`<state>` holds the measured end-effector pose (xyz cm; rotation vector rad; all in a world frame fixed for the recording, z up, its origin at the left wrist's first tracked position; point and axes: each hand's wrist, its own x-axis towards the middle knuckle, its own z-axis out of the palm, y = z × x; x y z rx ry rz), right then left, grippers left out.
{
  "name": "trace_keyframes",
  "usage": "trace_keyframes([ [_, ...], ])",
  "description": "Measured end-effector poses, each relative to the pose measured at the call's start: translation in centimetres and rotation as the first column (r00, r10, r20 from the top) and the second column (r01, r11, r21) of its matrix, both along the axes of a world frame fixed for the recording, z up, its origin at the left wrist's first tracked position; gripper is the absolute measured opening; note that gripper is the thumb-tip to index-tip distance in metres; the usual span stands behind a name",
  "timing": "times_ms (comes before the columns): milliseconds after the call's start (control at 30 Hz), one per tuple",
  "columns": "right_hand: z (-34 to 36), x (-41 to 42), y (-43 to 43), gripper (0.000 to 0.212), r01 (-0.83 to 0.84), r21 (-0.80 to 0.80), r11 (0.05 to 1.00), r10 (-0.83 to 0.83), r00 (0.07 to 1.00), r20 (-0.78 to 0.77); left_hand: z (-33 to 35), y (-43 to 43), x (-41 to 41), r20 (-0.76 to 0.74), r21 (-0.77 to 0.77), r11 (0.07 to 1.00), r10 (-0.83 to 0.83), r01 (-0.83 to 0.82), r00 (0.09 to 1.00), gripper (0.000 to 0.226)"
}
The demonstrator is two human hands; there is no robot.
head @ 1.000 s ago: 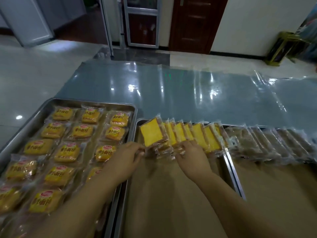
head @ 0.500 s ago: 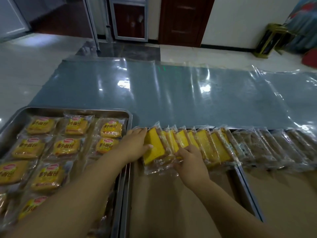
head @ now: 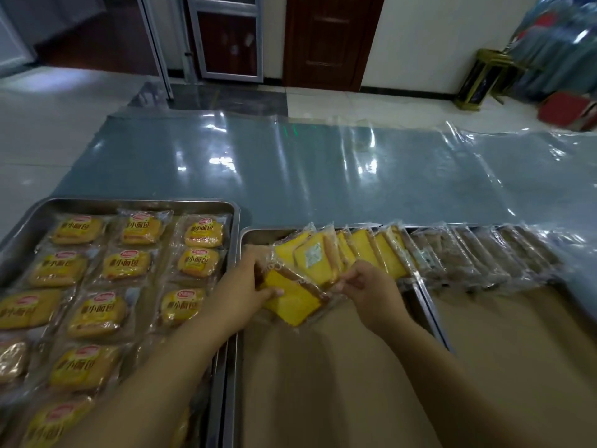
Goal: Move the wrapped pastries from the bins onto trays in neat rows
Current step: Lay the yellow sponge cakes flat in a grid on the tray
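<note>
A wrapped yellow cake slice (head: pixel 292 302) lies tilted at the far left of the middle tray (head: pixel 255 236). My left hand (head: pixel 240 291) grips its left edge. My right hand (head: pixel 368 291) pinches its wrapper at the right corner. Behind it, a row of wrapped yellow slices (head: pixel 361 253) leans along the tray's far edge. The tray floor is lined with brown paper (head: pixel 323 383).
A left tray (head: pixel 135 203) holds rows of round wrapped buns (head: pixel 127 265). A right tray (head: pixel 429 305) carries a row of brown wrapped pastries (head: pixel 484 257) over brown paper. Clear plastic sheet (head: pixel 323 173) covers the table beyond. A door and a gold stand are by the wall.
The leftmost yellow slice has come out of the leaning row and toward me, tilted flat, with both hands now on it. The camera has tipped slightly.
</note>
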<state>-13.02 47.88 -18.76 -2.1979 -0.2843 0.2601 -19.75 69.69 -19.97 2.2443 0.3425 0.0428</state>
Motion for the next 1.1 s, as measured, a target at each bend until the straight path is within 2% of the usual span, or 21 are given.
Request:
trace_keyframes([
  [200, 1.0, -3.0, -5.2, 0.030, 0.019, 0.110, 0.994, -0.034, 0.990, 0.139, -0.4, -3.6, -6.6, 0.006, -0.023, 0.990, 0.139, -0.139, 0.990, 0.041],
  [367, 1.8, -5.5, -9.6, 0.039, -0.073, 0.060, 0.996, 0.053, 0.958, 0.283, -1.3, -7.6, -11.3, -0.042, -0.098, 0.972, 0.210, -0.213, 0.977, 0.045],
  [467, 2.0, -7.0, -11.7, 0.032, -0.183, -0.045, 0.982, 0.187, 0.929, 0.318, -1.6, -9.5, -13.4, -0.048, -0.134, 0.968, 0.209, -0.213, 0.977, 0.054],
  [533, 1.8, -7.9, -13.3, 0.028, -0.261, -0.148, 0.954, 0.295, 0.906, 0.305, -1.8, -10.7, -14.6, -0.103, -0.041, 0.982, 0.179, -0.184, 0.979, 0.050],
  [600, 1.4, -8.7, -15.0, 0.027, -0.351, -0.263, 0.899, 0.412, 0.880, 0.235, -1.9, -11.6, -15.8, -0.207, 0.122, 0.987, 0.126, -0.102, 0.970, 0.037],
  [700, 0.9, -9.5, -16.8, 0.026, -0.519, -0.481, 0.707, 0.559, 0.826, -0.070, -1.7, -12.6, -17.4, -0.366, 0.303, 0.953, 0.111, 0.006, 0.924, 0.042],
  [767, 0.4, -10.2, -17.2, 0.027, -0.555, -0.578, 0.599, 0.542, 0.812, -0.218, -1.9, -13.2, -18.2, -0.383, 0.409, 0.912, 0.146, 0.025, 0.912, 0.051],
  [833, -0.3, -10.9, -16.9, 0.030, -0.509, -0.604, 0.613, 0.527, 0.833, -0.168, -2.0, -14.0, -18.8, -0.293, 0.510, 0.860, 0.156, 0.016, 0.943, 0.051],
  [900, -0.9, -11.5, -16.1, 0.034, -0.455, -0.585, 0.671, 0.535, 0.844, -0.043, -2.1, -14.9, -19.0, -0.197, 0.535, 0.843, 0.068, 0.049, 0.978, 0.050],
  [1000, -2.0, -12.1, -14.4, 0.044, -0.459, -0.543, 0.703, 0.576, 0.815, 0.057, -2.5, -16.1, -19.2, -0.233, 0.490, 0.841, -0.126, 0.228, 0.964, 0.055],
  [1100, -3.5, -12.4, -13.1, 0.052, -0.469, -0.614, 0.634, 0.590, 0.807, -0.008, -3.2, -16.5, -19.5, -0.302, 0.539, 0.787, -0.153, 0.301, 0.941, 0.056],
])
